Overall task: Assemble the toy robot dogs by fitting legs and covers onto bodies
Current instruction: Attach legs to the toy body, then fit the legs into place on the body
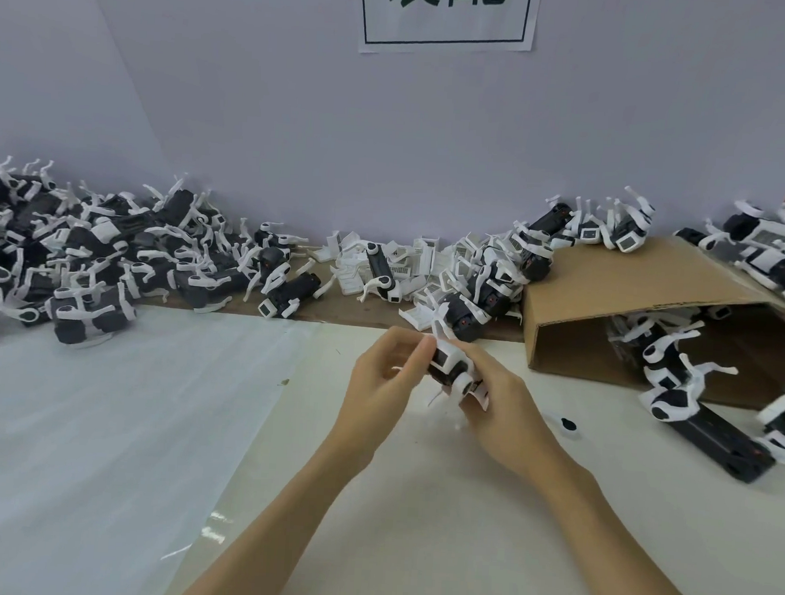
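On a white table (414,505) with a far-left heap of assembled dogs (85,251) and a far-right cardboard box (610,306), the left hand (383,384) and right hand (499,405) both clamp curled fingers around one toy robot dog (450,367) held above the table's middle.

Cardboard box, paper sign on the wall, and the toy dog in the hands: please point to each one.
cardboard box (621,283), head view, on its sloping top panel.
paper sign (446,20), head view, on its lower middle.
toy dog (446,360), head view, on its white cover.

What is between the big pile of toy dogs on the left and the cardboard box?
In the head view, a heap of small white plastic covers lies between the black-and-white toy dog pile and the brown cardboard box.
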Action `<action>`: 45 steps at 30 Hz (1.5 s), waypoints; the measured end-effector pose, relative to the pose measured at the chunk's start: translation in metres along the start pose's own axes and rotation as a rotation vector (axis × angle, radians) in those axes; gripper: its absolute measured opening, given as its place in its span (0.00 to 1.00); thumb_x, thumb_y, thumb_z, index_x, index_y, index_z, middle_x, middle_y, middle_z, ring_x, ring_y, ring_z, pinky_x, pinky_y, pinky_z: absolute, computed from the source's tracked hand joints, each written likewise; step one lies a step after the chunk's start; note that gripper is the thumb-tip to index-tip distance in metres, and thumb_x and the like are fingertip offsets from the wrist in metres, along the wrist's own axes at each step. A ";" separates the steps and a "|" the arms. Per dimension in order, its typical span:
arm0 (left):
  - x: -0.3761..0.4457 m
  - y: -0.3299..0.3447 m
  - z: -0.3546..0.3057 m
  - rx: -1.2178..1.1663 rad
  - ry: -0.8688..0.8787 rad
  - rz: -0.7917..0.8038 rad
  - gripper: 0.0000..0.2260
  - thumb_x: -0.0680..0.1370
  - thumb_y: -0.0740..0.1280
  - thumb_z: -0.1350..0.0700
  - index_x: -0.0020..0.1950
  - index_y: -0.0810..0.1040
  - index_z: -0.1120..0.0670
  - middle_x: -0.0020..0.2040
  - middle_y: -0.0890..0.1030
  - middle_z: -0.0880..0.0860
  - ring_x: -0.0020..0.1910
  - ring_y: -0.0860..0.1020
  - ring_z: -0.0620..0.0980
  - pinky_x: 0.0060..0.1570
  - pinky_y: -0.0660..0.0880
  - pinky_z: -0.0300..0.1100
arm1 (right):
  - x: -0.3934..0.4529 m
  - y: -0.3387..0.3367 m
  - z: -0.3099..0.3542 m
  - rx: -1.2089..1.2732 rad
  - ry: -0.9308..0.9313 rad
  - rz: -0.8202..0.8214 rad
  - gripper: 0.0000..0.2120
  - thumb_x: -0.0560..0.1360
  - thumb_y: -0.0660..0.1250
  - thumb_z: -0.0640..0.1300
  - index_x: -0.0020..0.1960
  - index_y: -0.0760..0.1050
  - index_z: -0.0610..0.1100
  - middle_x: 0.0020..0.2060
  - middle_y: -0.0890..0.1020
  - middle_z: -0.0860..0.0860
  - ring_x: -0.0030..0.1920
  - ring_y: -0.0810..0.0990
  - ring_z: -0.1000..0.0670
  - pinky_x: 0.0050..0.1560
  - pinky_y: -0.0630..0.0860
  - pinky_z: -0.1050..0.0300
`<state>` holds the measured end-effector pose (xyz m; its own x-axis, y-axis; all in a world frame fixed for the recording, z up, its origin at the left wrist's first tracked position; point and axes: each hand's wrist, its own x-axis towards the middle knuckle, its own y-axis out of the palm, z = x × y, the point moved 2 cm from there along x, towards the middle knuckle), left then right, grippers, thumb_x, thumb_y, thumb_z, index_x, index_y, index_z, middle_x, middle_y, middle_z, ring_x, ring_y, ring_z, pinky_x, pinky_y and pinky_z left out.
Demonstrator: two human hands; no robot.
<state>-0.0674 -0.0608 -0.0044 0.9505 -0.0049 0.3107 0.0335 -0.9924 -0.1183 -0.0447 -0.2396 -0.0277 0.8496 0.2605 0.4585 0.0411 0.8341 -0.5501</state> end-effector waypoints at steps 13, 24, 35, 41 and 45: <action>0.012 -0.023 0.013 -0.156 -0.279 -0.090 0.19 0.72 0.76 0.35 0.51 0.88 0.50 0.48 0.88 0.52 0.46 0.84 0.47 0.54 0.79 0.46 | 0.004 0.005 0.021 0.389 0.341 0.123 0.32 0.69 0.72 0.66 0.68 0.77 0.53 0.56 0.85 0.51 0.56 0.84 0.52 0.64 0.79 0.48; 0.013 -0.037 0.019 -0.540 -0.156 -0.311 0.36 0.83 0.56 0.30 0.32 0.81 0.57 0.45 0.87 0.59 0.50 0.86 0.58 0.53 0.75 0.51 | -0.008 0.027 0.040 -0.115 -0.259 -0.055 0.34 0.65 0.85 0.49 0.66 0.74 0.47 0.61 0.76 0.58 0.62 0.75 0.56 0.62 0.73 0.64; 0.028 -0.063 0.023 -0.862 -0.183 -0.220 0.35 0.85 0.48 0.31 0.71 0.82 0.55 0.70 0.82 0.55 0.70 0.80 0.52 0.73 0.67 0.53 | 0.025 -0.020 0.042 0.358 0.451 -0.335 0.29 0.65 0.75 0.70 0.49 0.84 0.45 0.39 0.88 0.48 0.39 0.87 0.50 0.37 0.78 0.56; 0.026 -0.068 0.033 -0.935 -0.377 -0.373 0.30 0.85 0.55 0.36 0.60 0.85 0.59 0.59 0.88 0.56 0.60 0.84 0.60 0.64 0.76 0.53 | 0.060 -0.113 -0.002 1.590 0.423 -0.440 0.42 0.80 0.51 0.73 0.76 0.64 0.39 0.67 0.76 0.30 0.64 0.80 0.31 0.66 0.78 0.39; 0.027 -0.063 0.037 -0.922 -0.422 -0.369 0.27 0.85 0.58 0.38 0.55 0.85 0.59 0.46 0.87 0.55 0.44 0.82 0.57 0.55 0.76 0.49 | 0.057 -0.076 -0.021 1.065 0.614 -0.333 0.31 0.84 0.52 0.66 0.65 0.76 0.40 0.59 0.84 0.35 0.55 0.86 0.37 0.54 0.81 0.42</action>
<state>-0.0321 0.0065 -0.0234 0.9651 0.1809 -0.1893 0.2616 -0.6347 0.7272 0.0114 -0.2983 0.0252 0.9940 -0.0651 -0.0881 0.1001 0.8659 0.4900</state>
